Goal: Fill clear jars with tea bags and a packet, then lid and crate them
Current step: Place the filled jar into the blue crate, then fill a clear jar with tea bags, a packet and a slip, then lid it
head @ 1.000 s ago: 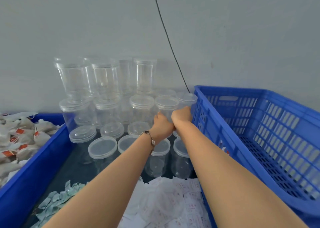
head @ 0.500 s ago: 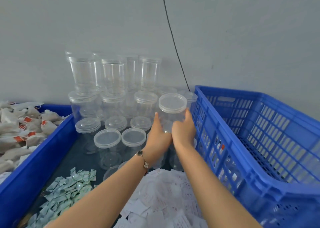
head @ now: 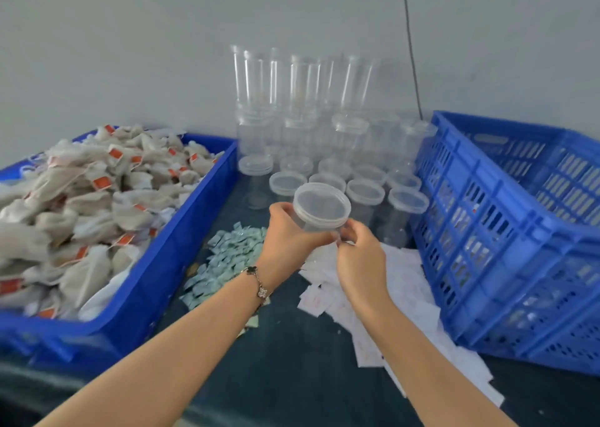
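Clear plastic, lidded and empty as far as can be seen, the jar [head: 319, 210] is held up above the dark counter [head: 292, 371] between both hands. The left hand [head: 287, 243] wraps its body from the left, fingers [head: 282, 210] curled around the wall just under the lid. The right hand [head: 358, 261] comes in from the right, its fingers [head: 349, 232] pinched at the jar's lower edge; whether they grip the jar itself or only touch it is hard to tell.

Just beyond the fingers stand more lidded jars [head: 363, 191] in rows, with taller stacks behind them against the grey wall. Left of the left hand's fingers, a blue tray [head: 181, 241] is heaped with tea bags [head: 97, 199] bearing orange tags. Below and left of those fingers lies a scatter of pale green packets [head: 227, 258]. Under the right hand lies a spread of white paper slips [head: 402, 284], and right of its fingers sits a slotted blue crate [head: 506, 232].
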{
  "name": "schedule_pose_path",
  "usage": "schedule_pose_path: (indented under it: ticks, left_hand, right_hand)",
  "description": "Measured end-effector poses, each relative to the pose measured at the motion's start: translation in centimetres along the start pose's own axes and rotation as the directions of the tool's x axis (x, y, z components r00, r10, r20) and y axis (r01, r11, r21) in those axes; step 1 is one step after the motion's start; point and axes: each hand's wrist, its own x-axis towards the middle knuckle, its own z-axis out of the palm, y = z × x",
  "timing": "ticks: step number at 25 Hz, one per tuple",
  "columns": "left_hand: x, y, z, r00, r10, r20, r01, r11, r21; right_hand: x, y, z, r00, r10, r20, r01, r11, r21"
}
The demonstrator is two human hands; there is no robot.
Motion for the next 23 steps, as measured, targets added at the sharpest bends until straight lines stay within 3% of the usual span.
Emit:
schedule_pose_path:
  ticks: [3,7,10,12,15,20,23]
  left_hand:
    - [-2.7,-2.8,-2.4,0.999,0.025,-0.042,-0.022,0.996,0.086]
    - [-5.9,-5.7,-2.7,0.994,0.11,0.018,-0.111,0.974,0.198]
    - [-6.3,-6.8,-2.3,0.998,0.062,0.009,-0.062,0.989,0.134]
    - [-6.1,-7.4,-2.2,0.998,0.055,0.011,-0.056,0.99,0.127]
    - [-5.9,-8.3,-2.4,0.999,0.039,-0.013,-0.037,0.994,0.107]
    - [-6.6,-8.9,-2.7,0.998,0.043,-0.052,-0.035,0.987,0.154]
    - [-6.9,-9.3,-3.0,0.998,0.049,-0.031,-0.045,0.993,0.113]
  right_hand:
    - [-2.4,0.5,0.7,0.998,0.048,0.033,-0.046,0.998,-0.046]
    - [-2.9,-0.4,1.1,0.999,-0.026,0.023,0.032,0.947,-0.32]
    - [-3.1,-1.0,2.7,0.971,-0.061,0.232,0.207,0.703,-0.68]
    - [-3.5,-1.0,3.8,0.952,-0.089,0.294,0.293,0.553,-0.78]
    - [-3.2,-1.1,4.7,0.945,-0.142,0.296,0.327,0.481,-0.813]
    - [-1.6,-1.4,4.6,0.895,-0.194,0.401,0.444,0.474,-0.76]
    - [-0.5,-1.1,3.2,0.791,-0.096,0.604,0.534,0.589,-0.607]
